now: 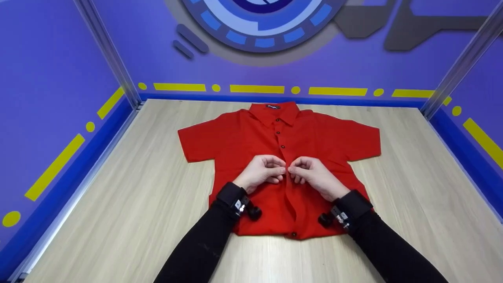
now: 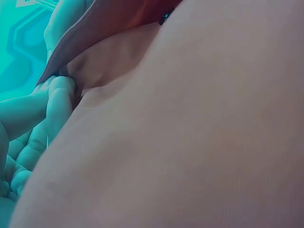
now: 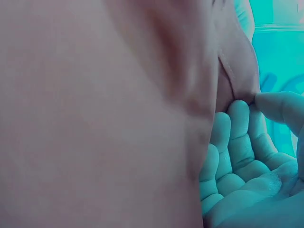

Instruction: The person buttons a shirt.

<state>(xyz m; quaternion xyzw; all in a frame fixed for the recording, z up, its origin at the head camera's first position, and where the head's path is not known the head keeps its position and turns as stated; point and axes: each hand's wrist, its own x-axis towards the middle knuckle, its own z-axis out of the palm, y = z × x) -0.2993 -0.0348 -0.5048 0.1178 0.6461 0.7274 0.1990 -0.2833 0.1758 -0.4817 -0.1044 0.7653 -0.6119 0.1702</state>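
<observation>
A red short-sleeved button-up shirt (image 1: pixel 235 141) lies front side up, collar away from me. Both hands meet at its front opening, about mid-chest. My left hand (image 1: pixel 264 172) pinches one edge of the placket between thumb and forefinger; in the left wrist view its fingers (image 2: pixel 61 90) press against the cloth. From the other side my right hand (image 1: pixel 312 175) pinches the edge too, its thumb (image 3: pixel 280 105) against the fabric in the right wrist view. Fingertips hide whatever lies between them. Above the hands, dark buttons (image 1: pixel 282 146) run down from the collar; below them the front gapes.
The shirt lies on a light wood-grain table (image 1: pixel 129 188). Purple-blue panels (image 1: pixel 59 59) with yellow marks stand at the back and both sides. Near the hem is another dark button (image 1: pixel 293 234). A black strap with a small camera (image 1: pixel 232 195) is on each wrist.
</observation>
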